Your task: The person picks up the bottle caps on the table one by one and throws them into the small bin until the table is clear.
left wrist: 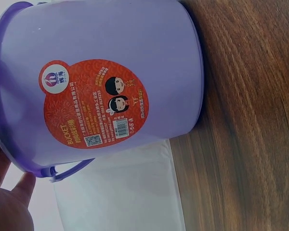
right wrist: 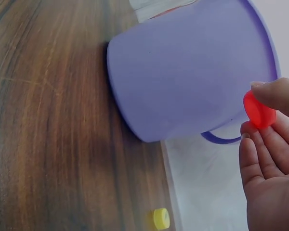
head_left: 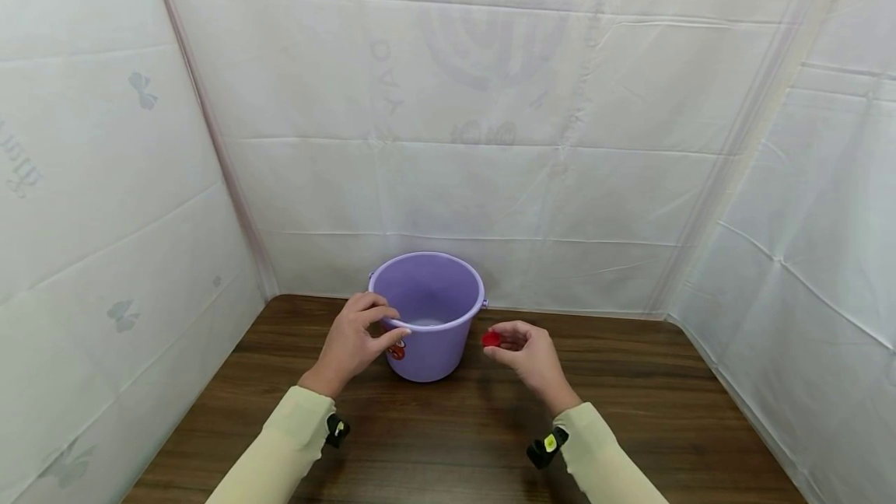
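A purple bucket [head_left: 430, 352] stands upright on the table, with a red sticker [left wrist: 94, 106] on its side facing the left wrist camera. My left hand [head_left: 355, 341] grips the bucket's rim at its near left, fingers over the edge and thumb along the front. To the right of the bucket, my right hand [head_left: 535, 360] pinches a small red bottle cap [right wrist: 259, 110] between thumb and fingers, above the table. The other fingers of that hand are bent loosely below the cap. Inside the bucket, the visible part of the wall and floor shows plain purple.
A yellow cap [right wrist: 161, 219] lies on the dark wooden table [head_left: 434, 442], near its back edge in the right wrist view. White sheeting [head_left: 490, 193] rises behind the table and along both sides. The bucket's purple handle [right wrist: 221, 138] hangs at its back.
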`<state>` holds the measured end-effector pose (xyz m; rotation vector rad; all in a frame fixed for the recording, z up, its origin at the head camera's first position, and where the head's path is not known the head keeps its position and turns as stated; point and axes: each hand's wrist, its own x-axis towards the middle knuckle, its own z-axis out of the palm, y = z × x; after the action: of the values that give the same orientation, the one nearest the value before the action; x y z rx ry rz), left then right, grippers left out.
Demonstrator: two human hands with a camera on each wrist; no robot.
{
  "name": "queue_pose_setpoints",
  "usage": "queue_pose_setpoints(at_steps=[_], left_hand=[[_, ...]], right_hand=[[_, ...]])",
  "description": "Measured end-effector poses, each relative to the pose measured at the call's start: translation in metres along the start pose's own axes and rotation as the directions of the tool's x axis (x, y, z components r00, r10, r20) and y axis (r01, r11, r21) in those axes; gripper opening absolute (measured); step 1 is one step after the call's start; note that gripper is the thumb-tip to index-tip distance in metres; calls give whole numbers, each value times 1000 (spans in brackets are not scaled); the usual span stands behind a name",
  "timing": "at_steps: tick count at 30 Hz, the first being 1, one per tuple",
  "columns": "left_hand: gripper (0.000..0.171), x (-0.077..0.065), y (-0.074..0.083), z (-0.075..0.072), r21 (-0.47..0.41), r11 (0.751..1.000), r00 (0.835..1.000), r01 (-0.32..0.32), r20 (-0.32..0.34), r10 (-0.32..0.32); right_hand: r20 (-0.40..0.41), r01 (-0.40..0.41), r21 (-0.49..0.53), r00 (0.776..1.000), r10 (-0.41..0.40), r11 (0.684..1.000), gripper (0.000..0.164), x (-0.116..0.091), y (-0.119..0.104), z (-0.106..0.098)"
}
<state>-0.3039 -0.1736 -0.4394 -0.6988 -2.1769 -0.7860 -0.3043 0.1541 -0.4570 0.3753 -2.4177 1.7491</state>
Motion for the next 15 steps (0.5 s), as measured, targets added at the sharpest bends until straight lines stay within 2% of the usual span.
queue_pose_setpoints(at_steps=[15], left_hand=[[26, 0, 1, -1, 11, 1000, 999, 28, 21, -29]], right_hand=[[0, 27, 67, 1000, -27, 997, 35, 4, -23, 1]])
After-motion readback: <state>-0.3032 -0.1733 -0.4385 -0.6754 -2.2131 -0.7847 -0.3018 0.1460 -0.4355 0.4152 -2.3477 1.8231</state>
